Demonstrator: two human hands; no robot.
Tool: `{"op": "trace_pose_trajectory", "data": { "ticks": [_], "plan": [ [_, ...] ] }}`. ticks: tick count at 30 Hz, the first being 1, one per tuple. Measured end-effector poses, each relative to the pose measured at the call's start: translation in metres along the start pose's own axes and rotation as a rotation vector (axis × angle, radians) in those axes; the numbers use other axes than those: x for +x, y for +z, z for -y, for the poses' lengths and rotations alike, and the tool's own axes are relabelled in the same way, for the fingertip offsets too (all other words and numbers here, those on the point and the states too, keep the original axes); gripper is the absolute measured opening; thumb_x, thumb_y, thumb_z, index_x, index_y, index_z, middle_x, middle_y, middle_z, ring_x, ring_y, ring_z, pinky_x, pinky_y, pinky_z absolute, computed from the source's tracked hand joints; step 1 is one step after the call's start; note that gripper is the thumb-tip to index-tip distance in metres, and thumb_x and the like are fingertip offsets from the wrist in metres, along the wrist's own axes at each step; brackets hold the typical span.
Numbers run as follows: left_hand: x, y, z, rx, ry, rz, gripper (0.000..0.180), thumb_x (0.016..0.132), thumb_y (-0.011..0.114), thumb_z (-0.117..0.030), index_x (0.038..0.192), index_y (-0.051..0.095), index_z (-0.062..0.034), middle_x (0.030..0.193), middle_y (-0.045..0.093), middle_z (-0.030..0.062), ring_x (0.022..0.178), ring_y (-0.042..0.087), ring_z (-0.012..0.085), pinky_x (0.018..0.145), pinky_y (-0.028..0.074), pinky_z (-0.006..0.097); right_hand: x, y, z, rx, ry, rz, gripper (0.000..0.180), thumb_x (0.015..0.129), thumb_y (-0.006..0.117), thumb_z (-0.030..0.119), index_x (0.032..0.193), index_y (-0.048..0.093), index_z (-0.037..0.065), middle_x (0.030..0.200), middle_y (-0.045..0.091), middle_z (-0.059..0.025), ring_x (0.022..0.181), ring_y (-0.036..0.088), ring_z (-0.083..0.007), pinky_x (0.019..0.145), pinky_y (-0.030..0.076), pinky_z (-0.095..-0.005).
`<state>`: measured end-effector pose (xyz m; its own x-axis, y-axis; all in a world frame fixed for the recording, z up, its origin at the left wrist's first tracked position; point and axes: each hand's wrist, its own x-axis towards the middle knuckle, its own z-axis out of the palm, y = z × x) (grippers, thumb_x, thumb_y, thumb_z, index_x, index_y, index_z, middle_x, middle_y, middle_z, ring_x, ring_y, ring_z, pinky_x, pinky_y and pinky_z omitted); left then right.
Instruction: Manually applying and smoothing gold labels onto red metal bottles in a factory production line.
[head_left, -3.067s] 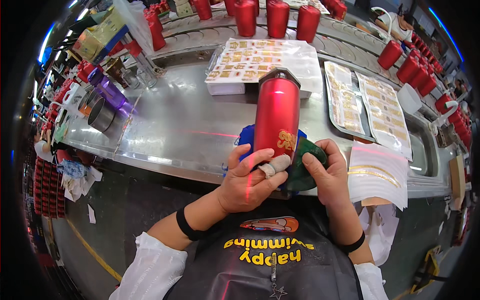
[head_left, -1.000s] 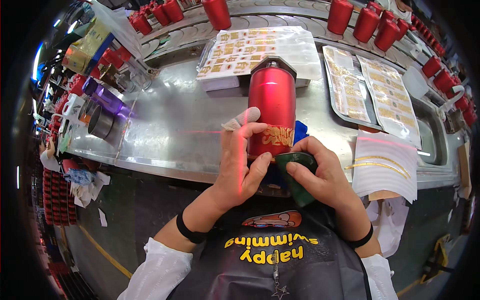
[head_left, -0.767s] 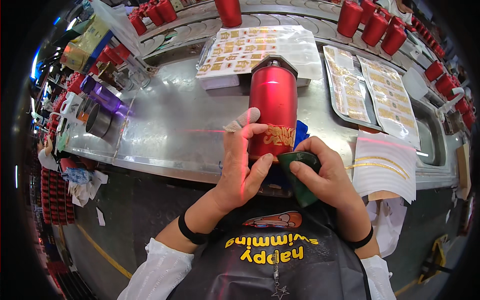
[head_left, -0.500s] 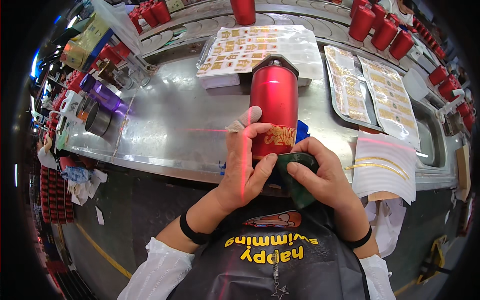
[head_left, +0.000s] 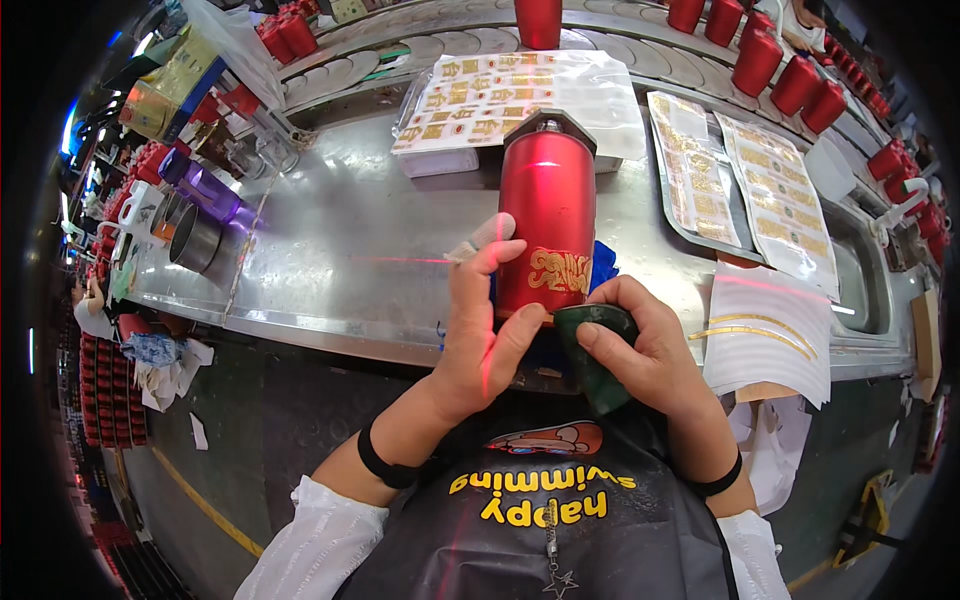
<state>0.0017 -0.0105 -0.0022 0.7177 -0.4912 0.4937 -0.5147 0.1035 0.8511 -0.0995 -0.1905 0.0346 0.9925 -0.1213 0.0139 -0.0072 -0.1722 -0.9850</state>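
Note:
A red metal bottle (head_left: 548,205) with a dark cap lies lengthwise over the steel bench edge, a gold decal (head_left: 556,270) on its lower body. My left hand (head_left: 485,325) grips the bottle's left side, with a small clear film strip (head_left: 470,243) between its raised fingers. My right hand (head_left: 640,345) holds a dark green scraper pad (head_left: 596,350) against the bottle's base, just under the decal. A blue cloth (head_left: 603,265) peeks out beneath the bottle.
Sheets of gold decals (head_left: 500,90) lie behind the bottle and in a tray (head_left: 745,185) on the right. White backing sheets (head_left: 770,335) rest by my right wrist. Red bottles (head_left: 790,70) line a conveyor at the back. A purple bottle (head_left: 205,190) and steel cup (head_left: 195,238) stand left.
My left hand shifted from under the bottle to its left side and lifted a film strip off the decal. The right hand keeps the green pad at the base.

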Motion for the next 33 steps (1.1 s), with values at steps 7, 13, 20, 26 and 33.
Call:
{"op": "trace_pose_trajectory", "data": {
  "ticks": [7,13,20,26,33],
  "plan": [
    [-0.025,-0.021,0.003,0.527,0.447,-0.006,0.031,0.084,0.067,-0.006,0.114,0.062,-0.0111,0.119,0.066,0.0109,0.116,0.052,0.0305,0.106,0.032,0.049,-0.002,-0.003,-0.004,-0.029,0.01,-0.023,0.021,0.091,0.068,0.016,0.103,0.057,0.002,0.085,0.06,0.001,0.076,0.054,-0.0041,0.066,0.045,-0.0213],
    [-0.021,-0.023,0.003,0.613,0.545,0.066,0.024,0.082,0.069,-0.007,0.104,0.065,-0.0151,0.114,0.068,0.0048,0.114,0.053,0.0286,0.104,0.035,0.051,-0.004,-0.004,-0.008,0.037,0.081,-0.029,0.02,0.092,0.068,0.016,0.102,0.057,0.003,0.085,0.059,0.0023,0.075,0.053,-0.0031,0.065,0.044,-0.0206],
    [-0.005,-0.008,0.0,0.209,0.137,-0.043,0.032,0.089,0.067,-0.008,0.117,0.053,-0.0047,0.12,0.057,0.0143,0.108,0.048,0.0317,0.097,0.037,0.041,-0.004,-0.003,-0.004,-0.016,0.034,-0.022,0.019,0.092,0.067,0.016,0.102,0.057,0.003,0.083,0.06,0.0018,0.074,0.053,-0.0033,0.065,0.044,-0.0205],
    [0.0,0.0,-0.002,0.297,0.117,-0.023,0.042,0.087,0.07,-0.013,0.122,0.049,-0.0036,0.125,0.051,0.0186,0.113,0.044,0.0335,0.1,0.033,0.042,-0.001,0.001,-0.001,0.001,0.023,-0.003,0.019,0.092,0.067,0.015,0.102,0.057,0.002,0.083,0.06,0.0013,0.073,0.054,-0.0036,0.064,0.044,-0.021],
    [0.001,0.0,-0.005,0.325,0.126,-0.014,0.044,0.087,0.071,-0.014,0.123,0.049,-0.0035,0.124,0.05,0.0188,0.113,0.044,0.0341,0.101,0.033,0.043,-0.001,0.002,-0.001,0.022,0.019,-0.006,0.02,0.092,0.068,0.016,0.102,0.058,0.002,0.083,0.06,0.0013,0.074,0.054,-0.0035,0.065,0.045,-0.0213]
  ]
}}
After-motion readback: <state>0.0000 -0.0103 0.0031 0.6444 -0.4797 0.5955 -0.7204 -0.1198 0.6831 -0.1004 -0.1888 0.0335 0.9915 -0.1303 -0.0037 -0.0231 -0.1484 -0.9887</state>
